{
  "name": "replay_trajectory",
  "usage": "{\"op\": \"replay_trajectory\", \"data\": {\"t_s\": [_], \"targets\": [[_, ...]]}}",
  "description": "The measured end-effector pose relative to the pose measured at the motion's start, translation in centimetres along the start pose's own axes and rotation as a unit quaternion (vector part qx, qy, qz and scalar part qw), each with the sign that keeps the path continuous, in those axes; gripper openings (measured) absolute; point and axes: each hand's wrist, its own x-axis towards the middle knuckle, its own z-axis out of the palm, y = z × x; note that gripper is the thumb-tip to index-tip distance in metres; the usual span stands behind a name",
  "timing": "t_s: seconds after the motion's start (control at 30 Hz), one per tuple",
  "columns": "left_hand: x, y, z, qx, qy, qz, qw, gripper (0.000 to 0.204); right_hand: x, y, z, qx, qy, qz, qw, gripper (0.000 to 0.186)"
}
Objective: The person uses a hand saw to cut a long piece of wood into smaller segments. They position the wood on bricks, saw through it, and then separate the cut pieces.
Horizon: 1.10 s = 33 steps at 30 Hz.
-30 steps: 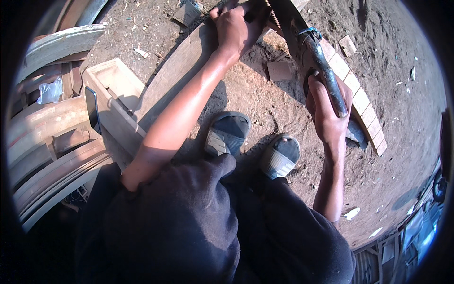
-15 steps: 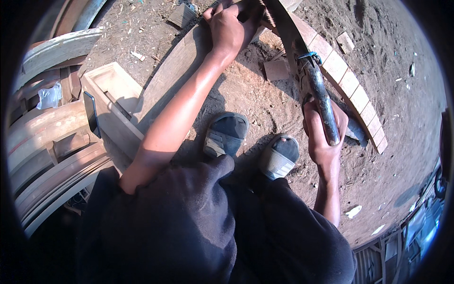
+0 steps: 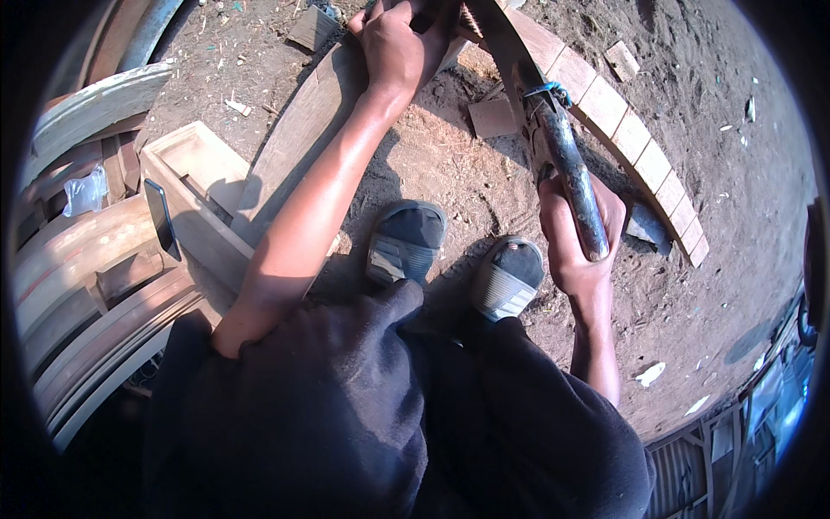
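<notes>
While gripped, saw (image 3: 562, 164) over plank (image 3: 294, 147)

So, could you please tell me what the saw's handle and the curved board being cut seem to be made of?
The saw handle in the right hand looks like dark, worn metal or painted tubing: glossy highlights, blue wrap at the top. The curved board under the left hand appears to be bare, unfinished wood: dull brown with visible grain.

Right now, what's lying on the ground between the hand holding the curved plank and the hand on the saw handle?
In the head view, between the left hand and right hand lie sawdust-strewn dirt and one small flat wood offcut.
</notes>
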Motion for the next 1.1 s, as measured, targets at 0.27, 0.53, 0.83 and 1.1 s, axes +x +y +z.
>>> {"op": "replay_trajectory", "data": {"t_s": [0.27, 0.53, 0.83, 1.1], "targets": [[-0.3, -1.6, 0.1, -0.019, 0.021, -0.050, 0.998, 0.020, 0.9, -0.5, 0.1, 0.033, -0.011, 0.003, 0.999, 0.018], [0.7, 3.6, -1.4, -0.072, -0.073, -0.062, 0.993, 0.022, 3.3, -0.6, 0.8, 0.019, 0.007, -0.019, 1.000, 0.018], [-0.1, -0.4, 0.8, -0.032, 0.003, -0.037, 0.999, 0.019, 1.3, 0.8, -0.3, 0.016, 0.015, -0.016, 1.000, 0.018], [0.1, -0.4, 0.6, 0.060, 0.074, 0.028, 0.995, 0.026, -0.8, 1.7, -0.9, -0.034, 0.013, -0.052, 0.998, 0.018]]}}
